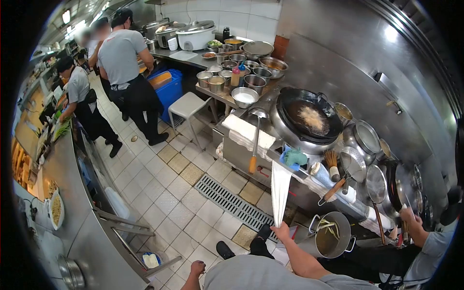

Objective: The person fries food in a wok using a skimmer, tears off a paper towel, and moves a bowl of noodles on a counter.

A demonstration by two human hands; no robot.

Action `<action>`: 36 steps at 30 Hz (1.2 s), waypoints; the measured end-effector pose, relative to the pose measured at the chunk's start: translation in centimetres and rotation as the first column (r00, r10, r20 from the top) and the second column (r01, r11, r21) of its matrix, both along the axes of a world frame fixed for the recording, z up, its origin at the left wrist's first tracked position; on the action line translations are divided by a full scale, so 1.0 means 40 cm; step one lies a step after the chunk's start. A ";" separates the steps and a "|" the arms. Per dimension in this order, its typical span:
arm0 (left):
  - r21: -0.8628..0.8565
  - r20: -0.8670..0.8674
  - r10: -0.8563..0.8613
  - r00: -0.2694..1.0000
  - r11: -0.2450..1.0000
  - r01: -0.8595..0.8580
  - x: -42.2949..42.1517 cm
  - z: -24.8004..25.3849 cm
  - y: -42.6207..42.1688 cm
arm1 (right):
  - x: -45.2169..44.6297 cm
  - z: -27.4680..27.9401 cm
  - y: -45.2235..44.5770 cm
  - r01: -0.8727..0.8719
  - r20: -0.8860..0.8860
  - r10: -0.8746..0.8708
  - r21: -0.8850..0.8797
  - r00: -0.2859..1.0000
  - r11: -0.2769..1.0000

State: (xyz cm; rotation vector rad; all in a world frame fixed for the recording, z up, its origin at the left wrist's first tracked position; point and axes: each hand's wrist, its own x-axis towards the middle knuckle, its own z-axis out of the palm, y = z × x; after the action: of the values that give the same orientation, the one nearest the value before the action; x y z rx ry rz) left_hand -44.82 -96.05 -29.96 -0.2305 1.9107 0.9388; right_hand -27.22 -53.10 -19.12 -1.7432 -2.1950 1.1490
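My right hand (281,232) is closed round the lower end of a long white cloth (280,193), which hangs from the edge of the stove counter (304,181). At the bottom of the view my left hand (197,268) hangs low over the floor with its fingers curled; whatever it may hold is too small to make out. A large wok (295,104) of dark oil with something pale frying stands beyond the cloth. Nearer to the cloth are a ladle with a wooden handle (254,145) and a green rag (294,157).
A co-worker (432,251) stands close on the right, hand on a handle. More people (125,63) work at the upper left. A pot with green stalks (333,237), a stool (187,104), a blue bin (166,89) and a floor drain (232,200) lie around.
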 end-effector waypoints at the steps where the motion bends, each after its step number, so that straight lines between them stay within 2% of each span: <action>1: 0.002 0.003 0.008 1.000 1.000 -0.008 0.000 -0.001 -0.002 | 0.006 -0.025 0.005 -0.012 -0.029 0.014 0.039 0.999 0.999; 3: -0.002 -0.018 -0.015 1.000 1.000 0.014 0.000 -0.010 -0.005 | 0.008 -0.052 0.008 -0.032 -0.086 0.043 0.119 0.995 0.992; 6: -0.011 -0.024 -0.021 0.999 1.000 0.021 0.001 -0.025 -0.009 | 0.009 -0.039 0.011 0.022 -0.026 -0.024 -0.073 0.999 0.997; 11: -0.025 -0.013 -0.034 0.999 0.999 0.033 -0.001 -0.023 -0.007 | -0.015 0.069 -0.016 -0.028 -0.005 0.028 0.008 1.000 1.000; 18: -0.041 0.019 -0.059 0.998 0.997 0.060 -0.001 0.011 0.008 | -0.001 0.046 -0.009 -0.061 0.007 0.061 0.043 0.998 0.997; 19: -0.040 0.019 -0.064 0.998 0.997 0.064 -0.002 0.015 0.011 | -0.004 0.071 -0.012 -0.050 0.013 0.050 -0.001 0.999 0.999; 23: -0.015 0.040 -0.058 0.997 0.998 0.059 -0.009 0.012 0.015 | 0.008 0.024 -0.008 -0.028 0.008 0.027 0.080 1.000 0.996; 28: -0.035 0.041 -0.056 0.998 0.998 0.058 -0.013 0.000 0.018 | -0.002 0.080 -0.019 -0.042 0.014 0.041 0.054 0.999 0.998; 31: -0.003 0.049 -0.056 0.997 0.998 0.057 -0.011 -0.012 0.011 | -0.010 0.100 -0.019 -0.049 0.024 0.048 0.040 0.999 0.998; 32: 0.114 0.095 -0.008 0.995 0.993 -0.003 -0.012 -0.007 0.001 | -0.005 0.098 -0.021 -0.037 0.021 0.036 0.034 0.999 0.999; 34: 0.062 0.060 -0.080 0.995 0.995 0.076 -0.013 -0.001 0.013 | 0.004 0.044 -0.015 -0.013 0.023 0.012 0.079 1.000 0.997; 35: 0.002 -0.027 -0.222 0.975 0.975 0.222 -0.006 0.039 0.022 | 0.010 0.045 -0.020 -0.005 0.020 0.004 0.061 1.000 0.998; 36: -0.065 -0.109 -0.361 0.926 0.932 0.356 -0.006 0.133 0.056 | 0.011 0.062 -0.021 0.003 0.017 -0.004 0.043 1.000 0.999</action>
State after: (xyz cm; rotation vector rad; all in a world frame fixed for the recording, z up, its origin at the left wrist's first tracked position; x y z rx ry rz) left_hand -45.06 -93.79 -24.65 0.1527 1.9968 0.6750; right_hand -26.79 -53.94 -16.64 -1.7454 -2.2078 1.0820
